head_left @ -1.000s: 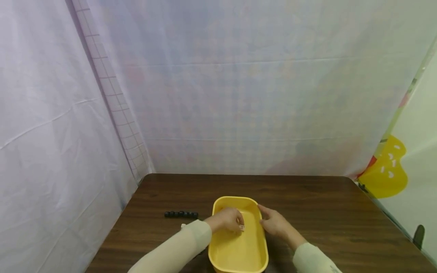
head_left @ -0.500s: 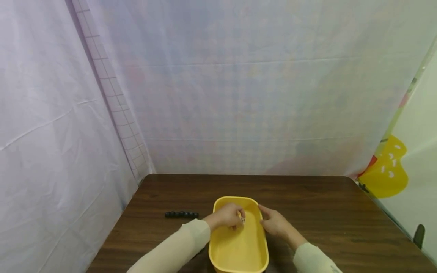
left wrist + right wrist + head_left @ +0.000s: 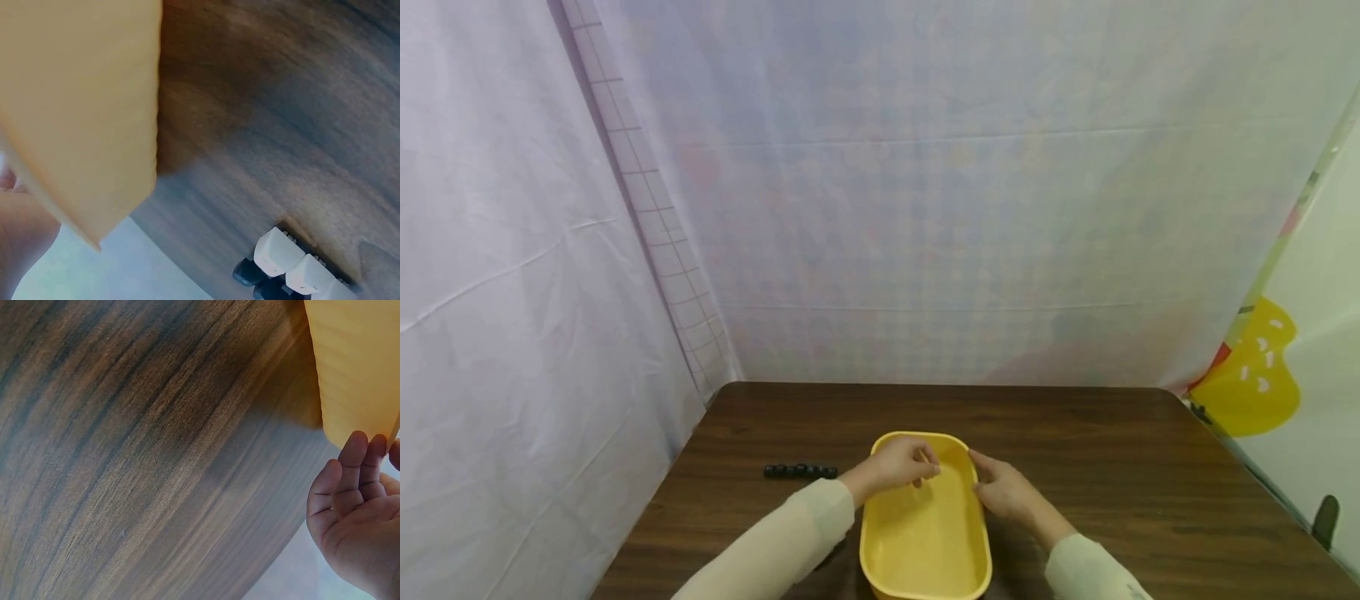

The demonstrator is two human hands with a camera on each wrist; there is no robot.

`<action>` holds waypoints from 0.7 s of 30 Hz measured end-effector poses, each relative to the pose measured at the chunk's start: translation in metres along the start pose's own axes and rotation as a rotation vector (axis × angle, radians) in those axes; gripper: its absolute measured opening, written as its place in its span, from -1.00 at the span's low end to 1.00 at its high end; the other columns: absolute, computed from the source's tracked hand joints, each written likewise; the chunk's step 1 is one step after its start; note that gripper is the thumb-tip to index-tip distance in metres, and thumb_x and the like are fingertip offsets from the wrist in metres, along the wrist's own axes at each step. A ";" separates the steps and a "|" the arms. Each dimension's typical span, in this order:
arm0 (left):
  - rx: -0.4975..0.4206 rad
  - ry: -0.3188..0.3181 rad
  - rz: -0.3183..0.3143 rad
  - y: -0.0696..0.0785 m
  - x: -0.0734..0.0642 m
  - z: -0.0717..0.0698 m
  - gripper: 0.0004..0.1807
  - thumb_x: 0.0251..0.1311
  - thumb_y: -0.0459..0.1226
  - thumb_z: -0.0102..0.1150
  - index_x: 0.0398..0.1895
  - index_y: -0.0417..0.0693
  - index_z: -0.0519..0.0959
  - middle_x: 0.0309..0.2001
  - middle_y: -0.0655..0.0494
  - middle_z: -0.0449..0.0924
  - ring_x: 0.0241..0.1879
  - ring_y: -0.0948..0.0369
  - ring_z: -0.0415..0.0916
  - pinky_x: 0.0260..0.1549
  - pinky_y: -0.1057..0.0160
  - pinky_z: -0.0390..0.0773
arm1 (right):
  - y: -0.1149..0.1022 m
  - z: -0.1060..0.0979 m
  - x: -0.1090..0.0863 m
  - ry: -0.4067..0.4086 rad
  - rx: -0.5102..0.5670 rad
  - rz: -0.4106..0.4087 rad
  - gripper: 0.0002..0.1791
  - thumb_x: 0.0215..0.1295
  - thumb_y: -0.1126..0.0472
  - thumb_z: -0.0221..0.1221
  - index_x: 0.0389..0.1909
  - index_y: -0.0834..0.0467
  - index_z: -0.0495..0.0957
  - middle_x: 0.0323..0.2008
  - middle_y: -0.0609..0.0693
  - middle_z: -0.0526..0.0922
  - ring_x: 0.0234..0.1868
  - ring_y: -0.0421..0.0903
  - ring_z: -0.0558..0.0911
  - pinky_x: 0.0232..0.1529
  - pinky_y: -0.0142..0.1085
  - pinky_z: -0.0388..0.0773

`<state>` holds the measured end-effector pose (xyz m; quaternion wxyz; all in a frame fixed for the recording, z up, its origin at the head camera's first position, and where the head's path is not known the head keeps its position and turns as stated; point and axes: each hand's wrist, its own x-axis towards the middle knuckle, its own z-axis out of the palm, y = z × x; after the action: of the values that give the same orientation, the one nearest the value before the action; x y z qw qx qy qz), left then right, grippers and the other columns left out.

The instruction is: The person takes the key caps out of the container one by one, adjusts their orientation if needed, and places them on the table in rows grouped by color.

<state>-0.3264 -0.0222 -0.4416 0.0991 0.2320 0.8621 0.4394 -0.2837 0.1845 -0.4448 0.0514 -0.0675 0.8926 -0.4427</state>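
Note:
My left hand (image 3: pixel 904 463) is over the far half of a yellow plastic bin (image 3: pixel 928 575), its fingers curled. A small whitish piece, mostly covered by the fingers, shows at its fingertips; I cannot tell its kind. In the left wrist view the bin's outer wall (image 3: pixel 81 106) fills the upper left, and part of the left hand (image 3: pixel 25 231) shows past the rim. My right hand (image 3: pixel 1006 492) grips the bin's right rim near the far corner, thumb on the inner side. In the right wrist view, the right hand's fingers (image 3: pixel 350 469) lie against the bin's outer wall (image 3: pixel 356 362).
On the dark wood table (image 3: pixel 1075 450), a row of black, keycap-like blocks (image 3: pixel 800 472) lies left of the bin. White keycap-like blocks (image 3: pixel 306 272) with black ones beside them show in the left wrist view. Pale curtains (image 3: pixel 925 250) hang behind and at the left.
My left hand has risen from the middle of the bin towards its far end, the small piece at its fingertips becoming less visible. The right hand has stayed at the rim.

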 end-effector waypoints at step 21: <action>0.009 0.187 -0.005 -0.049 -0.058 -0.077 -0.70 0.25 -0.24 0.33 -0.01 -0.20 0.67 -0.15 0.07 0.68 -0.14 0.11 0.61 -0.18 0.11 0.62 | -0.002 -0.001 -0.002 -0.038 0.019 0.009 -0.31 0.24 0.41 0.07 0.42 0.43 0.19 -0.04 0.32 0.61 -0.40 -0.08 0.59 -0.41 -0.30 0.53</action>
<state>-0.3197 -0.1304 -0.4366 0.0182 0.1884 0.8701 0.4551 -0.2820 0.1847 -0.4422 0.0710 -0.0713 0.8876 -0.4494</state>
